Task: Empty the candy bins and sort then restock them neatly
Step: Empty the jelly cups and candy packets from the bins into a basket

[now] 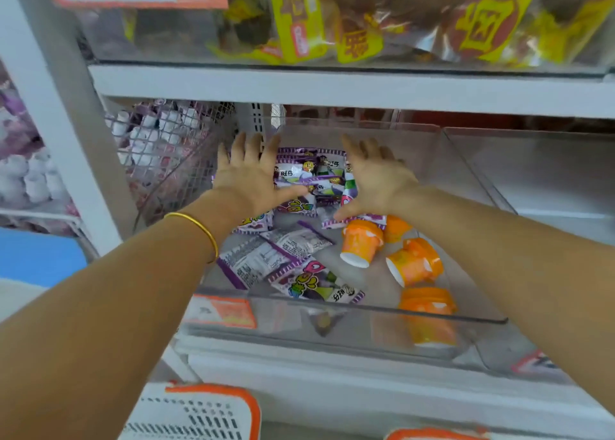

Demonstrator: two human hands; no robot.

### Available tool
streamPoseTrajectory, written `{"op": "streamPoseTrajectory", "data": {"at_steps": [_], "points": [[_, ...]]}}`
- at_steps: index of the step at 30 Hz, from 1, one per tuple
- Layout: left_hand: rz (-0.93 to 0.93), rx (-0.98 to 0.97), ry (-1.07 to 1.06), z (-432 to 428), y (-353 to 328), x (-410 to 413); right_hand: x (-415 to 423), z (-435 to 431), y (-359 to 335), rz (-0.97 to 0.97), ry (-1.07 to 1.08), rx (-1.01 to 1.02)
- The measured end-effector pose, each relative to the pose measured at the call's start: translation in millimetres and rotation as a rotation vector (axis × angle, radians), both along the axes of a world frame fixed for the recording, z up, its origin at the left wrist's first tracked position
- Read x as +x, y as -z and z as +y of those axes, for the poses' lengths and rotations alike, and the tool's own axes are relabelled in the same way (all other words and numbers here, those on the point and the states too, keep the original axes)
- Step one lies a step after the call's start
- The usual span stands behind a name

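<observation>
A clear plastic bin point(349, 310) on the middle shelf holds several purple-and-white candy packets point(289, 250) and several orange jelly cups point(414, 265). Both my hands reach into the back of the bin. My left hand point(251, 176) lies with straight, spread fingers on the left side of a pile of purple packets point(316, 176). On the pile's right side rests my right hand point(374, 180), fingers straight, thumb touching a packet near an orange cup. A gold bangle sits on my left wrist.
To the right stands a second clear bin point(532, 180). A wire basket point(166, 153) of small white bottles stands to the left. The shelf above carries yellow snack bags point(299, 17). White-and-orange baskets point(199, 413) are below.
</observation>
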State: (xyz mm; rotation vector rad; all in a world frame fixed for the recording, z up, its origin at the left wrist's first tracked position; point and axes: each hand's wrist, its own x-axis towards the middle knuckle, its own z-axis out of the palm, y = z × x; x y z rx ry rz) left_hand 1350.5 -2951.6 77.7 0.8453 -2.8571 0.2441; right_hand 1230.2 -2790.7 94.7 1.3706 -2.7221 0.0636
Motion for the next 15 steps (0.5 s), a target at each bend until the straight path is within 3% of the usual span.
{"op": "streamPoseTrajectory", "data": {"at_steps": [3, 8, 13, 15], "points": [[0.021, -0.014, 0.020, -10.4, 2.6, -8.3, -10.0, -8.4, 7.7, 0.078, -0.008, -0.037], [0.007, 0.041, 0.098, -19.2, 0.9, -15.4, -17.7, -17.0, 11.5, -0.159, 0.044, -0.136], [-0.032, 0.059, 0.116, -23.7, -1.2, -17.3, -13.2, -20.1, 18.1, -0.088, 0.081, -0.179], [-0.018, 0.059, 0.122, -24.0, 1.0, -17.7, -13.2, -20.2, 23.4, -0.145, 0.068, -0.200]]}}
